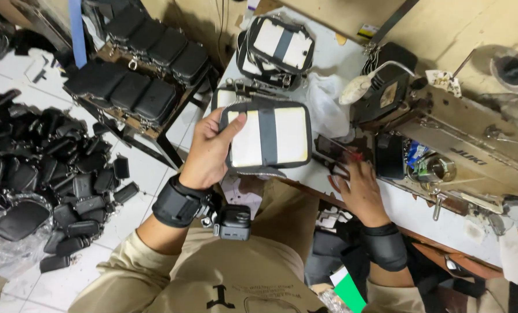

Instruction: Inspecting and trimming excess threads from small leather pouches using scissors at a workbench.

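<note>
One cream-panelled, grey-trimmed zip pouch (269,137), held above the white surface (409,211): left hand (208,153) grip clamped on its edge. Right hand (357,188) rests on the surface, fingers loosely apart. Two similar pouches (276,49) stacked behind; seven black cases (149,64) on the rack.
</note>
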